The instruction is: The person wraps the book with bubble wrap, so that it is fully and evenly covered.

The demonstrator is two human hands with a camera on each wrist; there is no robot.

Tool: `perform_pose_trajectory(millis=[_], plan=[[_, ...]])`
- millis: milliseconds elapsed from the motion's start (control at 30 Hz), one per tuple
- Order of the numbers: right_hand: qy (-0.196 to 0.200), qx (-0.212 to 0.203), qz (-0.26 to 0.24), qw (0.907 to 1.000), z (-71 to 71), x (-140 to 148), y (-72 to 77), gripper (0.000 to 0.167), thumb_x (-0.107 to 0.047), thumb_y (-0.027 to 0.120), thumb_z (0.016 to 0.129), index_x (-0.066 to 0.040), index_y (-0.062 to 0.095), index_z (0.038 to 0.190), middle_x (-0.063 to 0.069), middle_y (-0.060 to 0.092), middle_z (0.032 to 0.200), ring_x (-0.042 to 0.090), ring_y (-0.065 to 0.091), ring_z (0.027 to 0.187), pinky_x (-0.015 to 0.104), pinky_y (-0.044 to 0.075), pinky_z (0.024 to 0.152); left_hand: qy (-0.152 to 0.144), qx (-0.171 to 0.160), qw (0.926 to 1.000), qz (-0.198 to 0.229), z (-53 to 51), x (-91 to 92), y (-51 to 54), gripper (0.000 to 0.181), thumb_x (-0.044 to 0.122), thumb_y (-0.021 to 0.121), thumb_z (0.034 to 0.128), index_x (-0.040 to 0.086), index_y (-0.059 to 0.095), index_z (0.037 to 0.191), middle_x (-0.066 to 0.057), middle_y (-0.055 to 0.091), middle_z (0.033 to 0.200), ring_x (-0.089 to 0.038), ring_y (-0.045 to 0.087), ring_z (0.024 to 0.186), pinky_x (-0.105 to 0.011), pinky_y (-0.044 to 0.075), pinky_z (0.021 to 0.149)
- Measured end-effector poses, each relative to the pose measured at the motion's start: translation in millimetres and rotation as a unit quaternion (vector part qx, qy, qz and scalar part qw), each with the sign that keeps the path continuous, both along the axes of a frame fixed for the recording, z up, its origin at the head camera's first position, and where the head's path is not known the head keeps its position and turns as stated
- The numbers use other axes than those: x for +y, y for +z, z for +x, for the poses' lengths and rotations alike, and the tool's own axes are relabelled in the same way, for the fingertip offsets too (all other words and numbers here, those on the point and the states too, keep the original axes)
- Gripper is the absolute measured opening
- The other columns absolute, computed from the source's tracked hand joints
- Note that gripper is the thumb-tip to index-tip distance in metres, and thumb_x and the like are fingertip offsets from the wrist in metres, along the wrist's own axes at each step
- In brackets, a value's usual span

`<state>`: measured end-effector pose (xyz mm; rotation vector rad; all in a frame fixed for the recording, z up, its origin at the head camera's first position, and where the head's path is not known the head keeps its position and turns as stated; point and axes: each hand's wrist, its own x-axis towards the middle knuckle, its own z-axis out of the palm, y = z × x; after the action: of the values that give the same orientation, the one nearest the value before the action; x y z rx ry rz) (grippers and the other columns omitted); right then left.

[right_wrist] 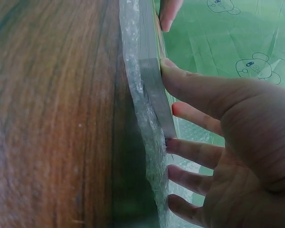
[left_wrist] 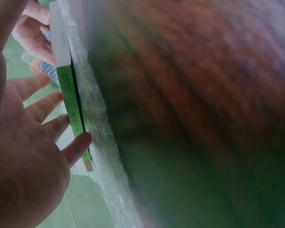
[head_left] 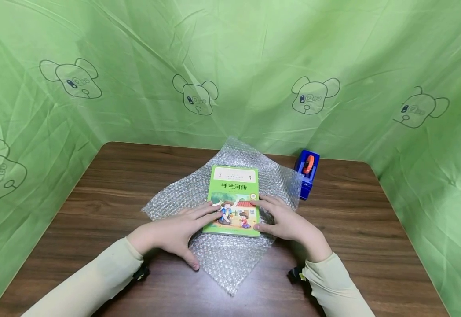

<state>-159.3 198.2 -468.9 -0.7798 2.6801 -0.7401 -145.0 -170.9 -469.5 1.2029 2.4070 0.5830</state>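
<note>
While the left hand (head_left: 181, 230) lies with its fingers spread at the lower left of the book (head_left: 233, 187), the right hand (head_left: 287, 221) touches the right edge, thumb and fingers apart; neither pinches anything. The book rests face up near the middle of the bubble wrap (head_left: 230, 262), so the laying-out looks done. No flap is folded over the cover, and the blue tape dispenser (head_left: 305, 187) stands untouched; any folding or taping seems left to do. The sheet's near and left corners lie flat with bare worktop (head_left: 357, 229) beside them. Its right side meets the dispenser, which crowds that edge, and its far corner reaches the green cloth (head_left: 250, 53). Wider room opens left and right.
</note>
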Motion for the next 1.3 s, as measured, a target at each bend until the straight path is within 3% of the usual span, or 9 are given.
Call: perform_pose_trajectory(millis=[300,567,800,967,1067,1133,1200,1300], plan=[[-0.004,-0.009,0.003,0.9999,1.4,0,3.9,0.075,-0.036,0.083,0.099,-0.016,0.053,0.164,0.026,0.037,0.172,0.054,0.031,0.158,0.076,0.026,0.124,-0.003,-0.017,0.9996,-0.025,0.9,5.7,3.1,0.148,0.066,0.099,0.0625,0.017,0.019,0.177,-0.007,-0.001,0.184,-0.033,-0.003,0.169,-0.075,0.017,0.127],[-0.01,0.001,0.006,0.9999,-0.1,2,1.0,0.073,-0.037,0.083,0.099,-0.017,0.054,0.163,0.025,0.04,0.171,0.052,0.034,0.157,0.075,0.031,0.123,0.0,-0.007,0.9989,-0.045,1.0,13.6,5.8,0.144,0.06,0.1,0.0674,0.017,0.017,0.177,-0.011,-0.003,0.184,-0.035,-0.005,0.169,-0.072,0.016,0.129],[-0.008,-0.002,0.001,1.0,0.1,3,1.6,0.074,-0.036,0.084,0.099,-0.016,0.054,0.163,0.025,0.039,0.171,0.052,0.034,0.158,0.074,0.03,0.124,-0.007,0.005,0.9997,-0.022,2.9,14.6,8.3,0.113,0.051,0.089,0.0821,0.022,0.03,0.175,-0.011,0.005,0.184,-0.04,0.001,0.168,-0.075,0.019,0.127],[-0.007,-0.011,0.003,0.9999,1.2,2,2.7,0.074,-0.036,0.083,0.099,-0.017,0.053,0.164,0.024,0.037,0.173,0.051,0.032,0.159,0.073,0.029,0.125,-0.011,0.062,0.9978,-0.021,15.4,24.4,13.3,0.08,0.051,0.076,0.0957,0.025,0.049,0.166,-0.013,0.029,0.179,-0.047,0.018,0.165,-0.081,0.028,0.12],[-0.004,-0.013,0.002,0.9999,1.8,2,2.0,0.074,-0.037,0.082,0.1,-0.016,0.053,0.164,0.024,0.036,0.173,0.051,0.032,0.158,0.074,0.028,0.124,-0.02,0.113,0.9932,-0.017,24.7,36.0,17.6,0.057,0.052,0.069,0.1044,0.023,0.065,0.152,-0.012,0.048,0.169,-0.045,0.038,0.158,-0.079,0.035,0.117],[-0.001,-0.013,0.003,0.9999,1.6,2,1.6,0.074,-0.038,0.082,0.1,-0.016,0.052,0.164,0.024,0.036,0.173,0.051,0.032,0.158,0.074,0.028,0.124,-0.026,0.143,0.9893,0.005,26.6,43.6,20.2,0.041,0.048,0.066,0.1076,0.021,0.076,0.137,-0.009,0.062,0.157,-0.038,0.054,0.148,-0.072,0.043,0.116],[0.001,-0.011,0.002,0.9999,1.6,3,1.9,0.074,-0.039,0.081,0.1,-0.016,0.052,0.164,0.025,0.036,0.173,0.052,0.033,0.158,0.074,0.027,0.124,-0.023,0.168,0.9845,0.044,23.1,50.0,21.1,0.026,0.039,0.067,0.1089,0.019,0.082,0.119,-0.005,0.077,0.132,-0.027,0.07,0.126,-0.058,0.054,0.109],[0.001,-0.012,0.002,0.9999,1.2,3,3.6,0.073,-0.036,0.081,0.101,-0.016,0.052,0.164,0.025,0.036,0.173,0.052,0.033,0.158,0.074,0.027,0.125,0.007,0.171,0.9799,0.103,13.6,55.8,20.6,0.015,0.024,0.072,0.106,0.017,0.083,0.098,0.004,0.079,0.097,-0.012,0.074,0.091,-0.039,0.062,0.091]])
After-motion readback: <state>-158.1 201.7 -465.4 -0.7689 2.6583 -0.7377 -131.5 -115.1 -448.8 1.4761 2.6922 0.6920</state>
